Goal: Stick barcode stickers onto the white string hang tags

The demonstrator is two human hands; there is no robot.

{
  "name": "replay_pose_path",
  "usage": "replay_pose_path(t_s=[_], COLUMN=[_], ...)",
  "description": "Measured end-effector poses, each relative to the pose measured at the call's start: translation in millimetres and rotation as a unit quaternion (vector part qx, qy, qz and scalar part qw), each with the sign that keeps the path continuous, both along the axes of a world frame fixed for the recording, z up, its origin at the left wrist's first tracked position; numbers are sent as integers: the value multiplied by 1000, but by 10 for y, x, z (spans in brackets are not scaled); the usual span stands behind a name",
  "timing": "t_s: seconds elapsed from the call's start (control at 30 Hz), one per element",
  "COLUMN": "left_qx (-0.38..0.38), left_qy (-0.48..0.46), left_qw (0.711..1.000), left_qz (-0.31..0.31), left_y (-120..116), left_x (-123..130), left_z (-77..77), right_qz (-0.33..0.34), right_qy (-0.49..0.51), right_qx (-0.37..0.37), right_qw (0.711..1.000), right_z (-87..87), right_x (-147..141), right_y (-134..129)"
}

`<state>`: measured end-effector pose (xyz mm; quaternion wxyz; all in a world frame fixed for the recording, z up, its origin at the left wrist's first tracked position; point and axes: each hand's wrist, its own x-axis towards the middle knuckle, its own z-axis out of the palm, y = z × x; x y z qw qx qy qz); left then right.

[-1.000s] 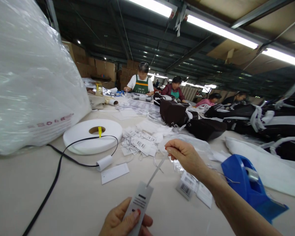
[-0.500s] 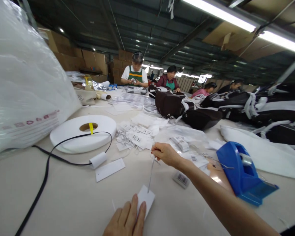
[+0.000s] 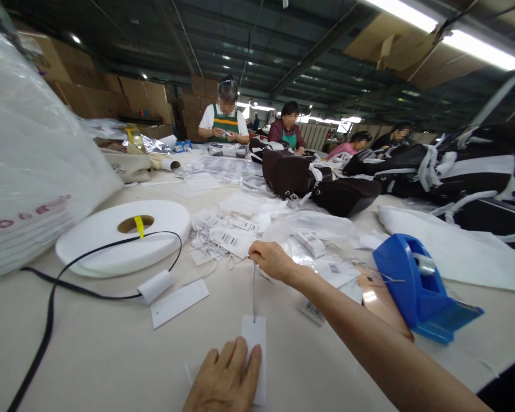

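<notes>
A white hang tag (image 3: 256, 337) lies on the table near the bottom centre, its string stretched up and away from me. My left hand (image 3: 228, 375) rests on the tag's left part, fingers extended and pressing it down. Above it, my right hand (image 3: 271, 260) pinches the far end of the string (image 3: 254, 292). Just beyond my right hand is a loose pile of barcode tags (image 3: 229, 237). Another white tag (image 3: 180, 303) lies alone to the left, beside a small curled white piece (image 3: 155, 286) on a black cord.
A white tape roll (image 3: 124, 252) and a big plastic bag (image 3: 38, 166) stand left. At right are a blue tape dispenser (image 3: 420, 292), a phone-like copper object (image 3: 381, 303) and dark bags (image 3: 347, 191). Several people work across the table.
The held tag has turned to lie straight, with its string now nearly vertical in the picture. Both hands keep their hold. The view has shifted slightly.
</notes>
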<state>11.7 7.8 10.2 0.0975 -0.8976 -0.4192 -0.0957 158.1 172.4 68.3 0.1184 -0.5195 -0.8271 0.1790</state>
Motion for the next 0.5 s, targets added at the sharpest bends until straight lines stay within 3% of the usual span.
replay_pose_path(t_s=[0.07,0.17,0.23,0.33,0.5], left_qx=[-87,-250,-295,-301,-234], left_qy=[-48,-103,-123,-143,-158], left_qw=[995,963,947,943,958], left_qz=[21,6,-3,-11,-39], left_y=[70,215,307,374,339], left_x=[-47,-77,-92,-122,-167], left_z=[130,336,402,369,190], right_qz=[5,7,5,-2,-55], right_qy=[0,2,5,13,27], right_qx=[4,8,10,12,35], right_qw=[1000,1000,1000,1000,997], right_z=[-12,-26,-28,-13,95], right_x=[-15,-39,-56,-66,96], right_y=[2,4,3,-5,-12])
